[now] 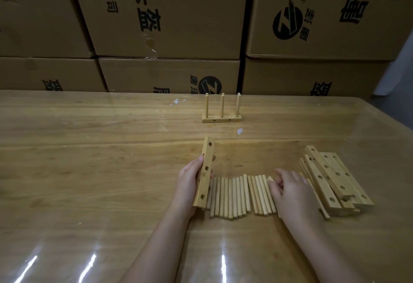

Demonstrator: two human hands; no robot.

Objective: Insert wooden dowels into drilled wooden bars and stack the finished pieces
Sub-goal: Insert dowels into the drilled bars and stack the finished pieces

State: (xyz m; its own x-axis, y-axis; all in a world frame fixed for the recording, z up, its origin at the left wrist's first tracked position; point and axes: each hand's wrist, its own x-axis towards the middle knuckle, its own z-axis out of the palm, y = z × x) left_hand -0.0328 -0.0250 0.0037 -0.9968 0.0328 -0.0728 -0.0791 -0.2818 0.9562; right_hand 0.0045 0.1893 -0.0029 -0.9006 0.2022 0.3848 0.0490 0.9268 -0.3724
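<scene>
Drilled bar (pixel 204 172) at the table's (pixel 89 148) near middle, tipped up on one long edge, holes facing right, held round its lower half by the left hand (pixel 190 177), with fingertips showing past the far side. Just right of it, loose dowels (pixel 237 195) in a row, side by side and touching. Right hand (pixel 290 191) palm down over the row's right end, fingers bent, perhaps on one dowel's tip; grip too blurred to tell. Further right, a pile of unfilled bars (pixel 335 180). Well behind, a finished piece (pixel 222 112) standing with three upright dowels. Cardboard boxes (pixel 167 14) stacked beyond.
</scene>
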